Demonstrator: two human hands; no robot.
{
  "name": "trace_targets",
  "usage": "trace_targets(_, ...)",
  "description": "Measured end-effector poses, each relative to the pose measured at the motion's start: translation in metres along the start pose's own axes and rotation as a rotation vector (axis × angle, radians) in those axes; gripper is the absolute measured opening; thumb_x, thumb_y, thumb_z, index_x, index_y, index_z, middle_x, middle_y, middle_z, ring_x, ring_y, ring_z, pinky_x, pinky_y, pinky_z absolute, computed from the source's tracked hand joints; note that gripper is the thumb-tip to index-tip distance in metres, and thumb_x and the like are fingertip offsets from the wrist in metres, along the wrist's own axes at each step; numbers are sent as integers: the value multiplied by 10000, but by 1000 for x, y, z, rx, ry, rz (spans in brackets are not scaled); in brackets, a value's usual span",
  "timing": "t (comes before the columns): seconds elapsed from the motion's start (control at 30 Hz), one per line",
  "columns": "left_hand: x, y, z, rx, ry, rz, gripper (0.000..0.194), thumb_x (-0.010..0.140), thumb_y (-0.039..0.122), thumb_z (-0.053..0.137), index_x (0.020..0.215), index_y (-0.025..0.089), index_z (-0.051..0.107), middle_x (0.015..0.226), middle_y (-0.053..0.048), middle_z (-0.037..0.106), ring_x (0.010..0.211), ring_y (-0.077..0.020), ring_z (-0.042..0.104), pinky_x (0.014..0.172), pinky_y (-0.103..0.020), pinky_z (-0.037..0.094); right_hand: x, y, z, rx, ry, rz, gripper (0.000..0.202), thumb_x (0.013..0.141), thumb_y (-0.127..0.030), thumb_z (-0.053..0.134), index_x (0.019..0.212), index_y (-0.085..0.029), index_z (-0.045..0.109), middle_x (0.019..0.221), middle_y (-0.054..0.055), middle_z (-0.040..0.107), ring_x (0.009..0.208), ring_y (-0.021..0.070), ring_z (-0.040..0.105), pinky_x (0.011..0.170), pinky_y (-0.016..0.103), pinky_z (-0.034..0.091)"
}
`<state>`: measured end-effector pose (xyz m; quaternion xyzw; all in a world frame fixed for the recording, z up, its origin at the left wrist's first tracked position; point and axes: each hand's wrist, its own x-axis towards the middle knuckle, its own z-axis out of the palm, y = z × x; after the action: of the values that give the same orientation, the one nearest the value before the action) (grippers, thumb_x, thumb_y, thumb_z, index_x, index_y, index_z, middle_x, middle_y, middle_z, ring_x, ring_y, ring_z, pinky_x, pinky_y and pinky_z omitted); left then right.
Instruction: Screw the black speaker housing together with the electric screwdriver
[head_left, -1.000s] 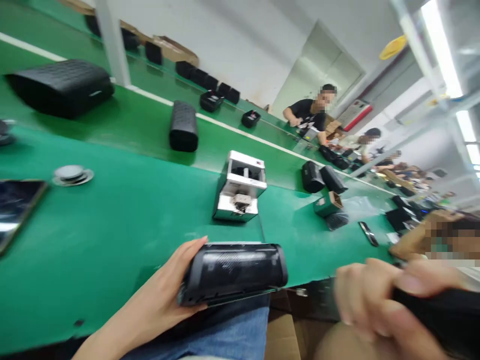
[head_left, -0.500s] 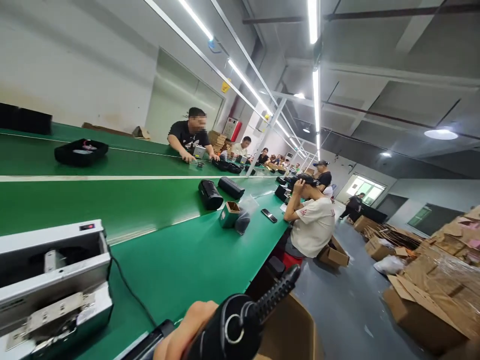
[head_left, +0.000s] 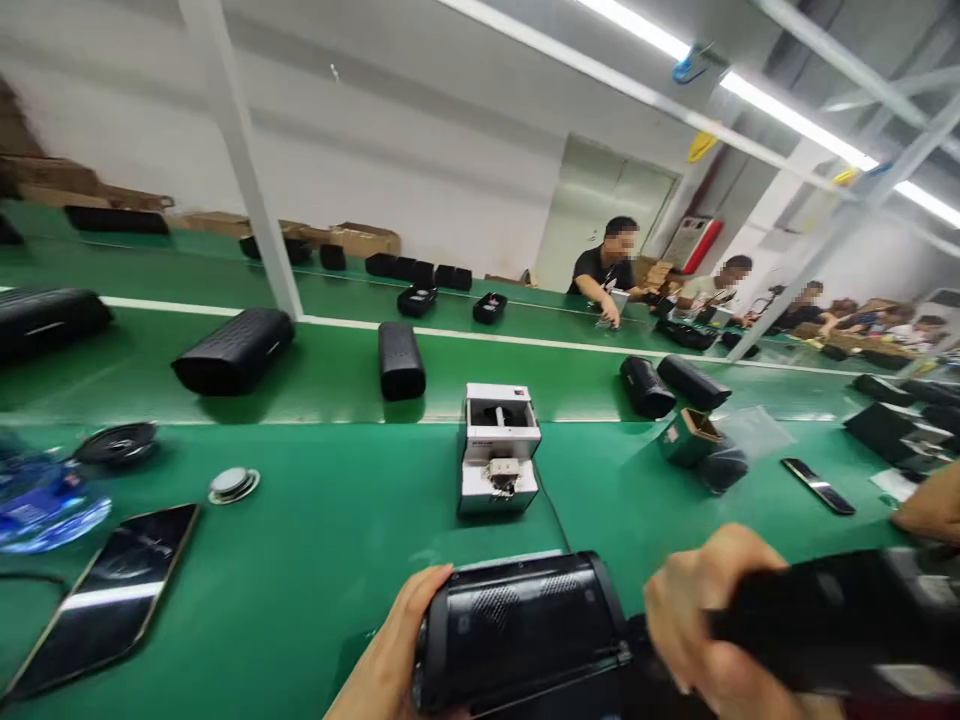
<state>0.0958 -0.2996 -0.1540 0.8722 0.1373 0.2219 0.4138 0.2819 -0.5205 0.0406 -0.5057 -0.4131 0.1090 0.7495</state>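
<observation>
My left hand wraps round the left end of a black speaker housing, which lies at the table's near edge with its perforated side up. To the right, my right hand grips a black electric screwdriver, blurred by motion and cut off by the frame edge. Its tip cannot be made out. Behind the housing stands a white and dark screw feeder, with a cable at its right side.
A phone, a speaker driver, a small round part and blue plastic wrap lie left. Black speakers stand along the back strip. Right are an open box, another phone and a co-worker's arm.
My view has swung left from the aisle onto the bench. The screwdriver's corded end was near the bottom middle; now the tool lies to the right, and my left hand and the housing show.
</observation>
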Motion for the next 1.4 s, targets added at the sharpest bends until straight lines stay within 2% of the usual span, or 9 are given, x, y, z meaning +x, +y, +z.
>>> trace_targets(0.13, -9, -14, 11, -67, -23, -70, 1353, 664, -4, 966, 1737, 507, 319, 1775, -86, 538, 1574, -436, 648, 1341, -610, 569, 47, -21, -3, 19, 50, -159, 183, 1083, -387, 821, 1174, -284, 702, 579, -96, 422, 370, 105, 360, 380, 214, 357)
trace_targets(0.27, -6, -18, 14, -88, -27, -71, 1330, 668, 7, 965, 1750, 462, 339, 1804, -107, 510, 1614, -440, 609, 1367, -618, 534, 104, 8, 17, 27, 111, -249, 235, 968, -128, 859, 1043, -268, 686, 670, -92, 603, 453, 130, 567, 498, 257, 553)
trace_targets(0.43, -7, -19, 15, -92, -34, -68, 1361, 660, 31, 989, 1755, 472, 312, 1785, -112, 527, 1606, -447, 614, 1359, -629, 541, 148, 63, 50, -55, 168, -267, 208, 948, -245, 845, 957, -238, 637, 631, -84, 630, 460, 149, 613, 502, 281, 587)
trace_targets(0.63, -8, -27, 20, -73, -45, -97, 1407, 619, -15, 952, 1756, 480, 289, 1807, -127, 492, 1644, -469, 567, 1378, -670, 504, 163, 81, 66, -107, 197, -135, 279, 865, -350, 859, 977, -228, 634, 598, -87, 593, 419, 127, 536, 433, 259, 493)
trace_targets(0.83, -7, -25, 19, -66, -55, -73, 1392, 645, 6, 952, 1763, 472, 265, 1808, -136, 487, 1632, -464, 581, 1357, -653, 531, 151, 72, 53, -93, 137, -97, 268, 905, -331, 877, 1009, -218, 657, 594, -82, 594, 425, 135, 540, 445, 260, 490)
trace_targets(1.0, -6, -12, 8, -53, -60, -90, 1270, 743, 43, 940, 1762, 455, 303, 1798, -125, 509, 1613, -432, 610, 1349, -615, 543, 120, 14, 23, -41, 171, -167, 207, 922, -184, 869, 1028, -241, 700, 625, -89, 584, 429, 119, 515, 464, 248, 473)
trace_targets(1.17, -4, -10, 1, -52, -85, -81, 1136, 846, 91, 869, 1767, 435, 299, 1793, -126, 511, 1607, -412, 618, 1356, -634, 522, 75, -46, -12, -99, 289, -181, 262, 840, -93, 869, 1011, -250, 746, 580, -75, 527, 374, 117, 414, 425, 268, 377)
trace_targets(1.27, -2, -10, 0, -60, -89, -73, 1016, 915, 190, 837, 1759, 420, 320, 1766, -114, 535, 1579, -399, 642, 1345, -627, 532, 50, -62, -23, -167, 366, -179, 282, 814, -82, 873, 989, -258, 739, 572, -75, 499, 364, 115, 380, 405, 272, 339)
trace_targets(1.4, -1, -13, -1, -33, -87, -101, 882, 1006, 350, 766, 1759, 402, 310, 1737, -110, 545, 1529, -392, 679, 1325, -629, 549, 32, -64, -27, -190, 372, -173, 225, 871, -111, 841, 1012, -252, 736, 589, -75, 502, 363, 112, 396, 408, 272, 370)
